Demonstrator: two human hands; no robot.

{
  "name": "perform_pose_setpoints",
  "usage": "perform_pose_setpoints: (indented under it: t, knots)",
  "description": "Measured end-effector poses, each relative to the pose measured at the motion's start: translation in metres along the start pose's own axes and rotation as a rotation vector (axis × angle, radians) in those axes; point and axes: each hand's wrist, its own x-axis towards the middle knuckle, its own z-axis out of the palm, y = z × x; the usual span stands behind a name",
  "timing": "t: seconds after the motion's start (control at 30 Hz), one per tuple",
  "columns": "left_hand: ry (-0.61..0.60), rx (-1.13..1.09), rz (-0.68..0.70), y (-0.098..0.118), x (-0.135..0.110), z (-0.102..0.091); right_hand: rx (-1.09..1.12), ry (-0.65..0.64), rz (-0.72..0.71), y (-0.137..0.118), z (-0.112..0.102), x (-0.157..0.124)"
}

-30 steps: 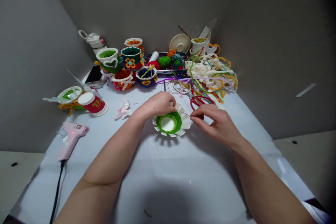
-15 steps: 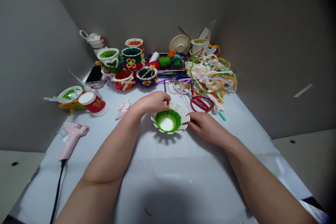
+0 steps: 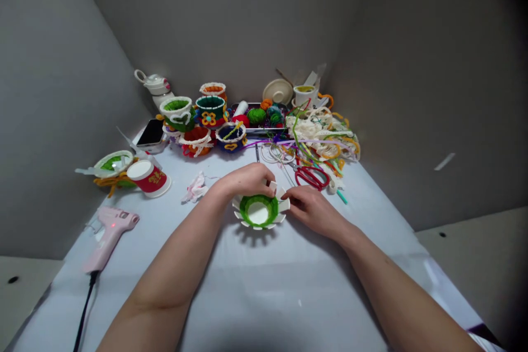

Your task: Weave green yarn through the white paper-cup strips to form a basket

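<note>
Leftmost, a pink glue gun (image 3: pixel 108 229) lies on the table (image 3: pixel 264 286). At centre, the left hand (image 3: pixel 246 180) grips the far rim of a slit paper cup (image 3: pixel 259 211) wound with green yarn; the right hand (image 3: pixel 310 208) pinches its right flaps, near red scissors (image 3: pixel 311 177).

The cup (image 3: pixel 259 212) between the hands looks like white paper cut into matt strips, wound inside with fuzzy green yarn. The table (image 3: pixel 256 286) wears a smooth, pale covering with a faint sheen. The glue gun (image 3: pixel 108 231) is pink plastic, slightly glossy. The scissors (image 3: pixel 311 177) have shiny red plastic handles. The phone (image 3: pixel 150 133) shows a dark, glassy face. The lace (image 3: pixel 317 129) heaped at the back is cream cloth, rough and open-worked.
</note>
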Motion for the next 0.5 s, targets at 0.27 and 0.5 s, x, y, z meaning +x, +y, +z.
perform_pose_setpoints:
  t: [0.27, 0.5]
  knots:
    - [-0.053, -0.431, 0.047, -0.027, -0.01, -0.008, -0.014, 0.373, 0.162, 0.029, -0.077, 0.124]
    - [0.005, -0.596, 0.085, -0.037, -0.008, 0.001, 0.315, 0.413, 0.513, 0.056, -0.119, 0.249]
